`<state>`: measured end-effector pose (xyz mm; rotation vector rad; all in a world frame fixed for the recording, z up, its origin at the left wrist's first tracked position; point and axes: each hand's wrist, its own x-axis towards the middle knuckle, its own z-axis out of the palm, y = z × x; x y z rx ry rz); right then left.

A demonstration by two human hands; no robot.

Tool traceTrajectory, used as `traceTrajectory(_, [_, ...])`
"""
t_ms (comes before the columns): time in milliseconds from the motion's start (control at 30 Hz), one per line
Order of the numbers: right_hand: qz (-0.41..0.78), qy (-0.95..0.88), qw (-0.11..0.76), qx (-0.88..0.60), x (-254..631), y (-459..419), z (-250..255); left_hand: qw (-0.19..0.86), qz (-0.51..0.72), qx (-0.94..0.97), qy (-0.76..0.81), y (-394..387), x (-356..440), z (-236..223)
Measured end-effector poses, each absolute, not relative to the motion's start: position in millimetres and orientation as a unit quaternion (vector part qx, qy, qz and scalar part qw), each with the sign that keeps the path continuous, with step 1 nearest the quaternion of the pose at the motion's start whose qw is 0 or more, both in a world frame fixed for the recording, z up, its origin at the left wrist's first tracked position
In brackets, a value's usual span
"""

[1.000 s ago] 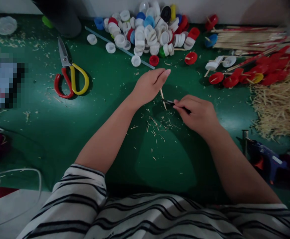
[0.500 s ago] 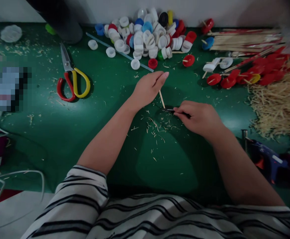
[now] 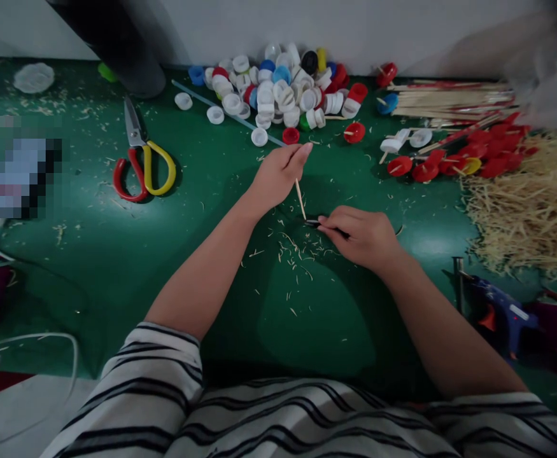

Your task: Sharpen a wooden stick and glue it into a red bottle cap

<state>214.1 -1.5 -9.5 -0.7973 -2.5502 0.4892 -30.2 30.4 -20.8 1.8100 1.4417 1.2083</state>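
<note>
Your left hand (image 3: 278,175) pinches a thin wooden stick (image 3: 300,198) near its upper end, holding it tilted so its lower tip touches the desk (image 3: 91,267) close in front of you; your right hand (image 3: 361,236) is closed around a small dark-handled blade (image 3: 319,224), whose tip meets the foot of the stick. Keep the stick braced against the mat and pare with short, shallow strokes angled away from your left fingers, turning the stick a little between cuts so the point comes out even. The stick is pale, slim and straight, and likely to snap under a heavy cut. Fine curled shavings (image 3: 297,251) lie scattered on the green, matte mat just below your hands. Beyond are a heap of ribbed plastic bottle caps (image 3: 278,95), mostly white, red and blue, scissors (image 3: 142,159) with red and yellow loops, a straw-like pile of splints (image 3: 526,210), and a blue glue gun (image 3: 498,312).
</note>
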Motion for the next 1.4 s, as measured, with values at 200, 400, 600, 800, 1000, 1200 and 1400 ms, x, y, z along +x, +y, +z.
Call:
traceTrajectory(200, [0.197, -0.915, 0.227, -0.269, 213.7, 1.1, -10.4, 0.243, 0.397, 0.711, 0.527, 26.8, -28.6, -21.3])
traceTrajectory(400, [0.082, -0.92, 0.213, -0.319, 206.1, -1.3, -2.4, 0.231, 0.38, 0.719, 0.535, 27.0, -26.8, -22.9])
traceTrajectory(600, [0.073, -0.928, 0.183, -0.316, 205.3, -4.8, 4.8, 0.218, 0.391, 0.712, 0.541, 27.3, -26.2, -26.9])
traceTrajectory(800, [0.1, -0.928, 0.171, -0.315, 207.2, -3.8, 5.7, 0.225, 0.39, 0.716, 0.533, 27.1, -27.7, -26.0])
traceTrajectory(1000, [0.114, -0.925, 0.177, -0.317, 209.3, -3.0, 3.1, 0.221, 0.385, 0.722, 0.531, 26.5, -28.5, -24.1])
traceTrajectory(1200, [0.099, -0.93, 0.172, -0.309, 216.4, -15.7, 0.5, 0.228, 0.398, 0.712, 0.532, 27.2, -29.0, -22.8])
traceTrajectory(1400, [0.099, -0.928, 0.177, -0.312, 222.4, -19.4, -3.2, 0.233, 0.415, 0.698, 0.535, 29.2, -30.6, -20.5])
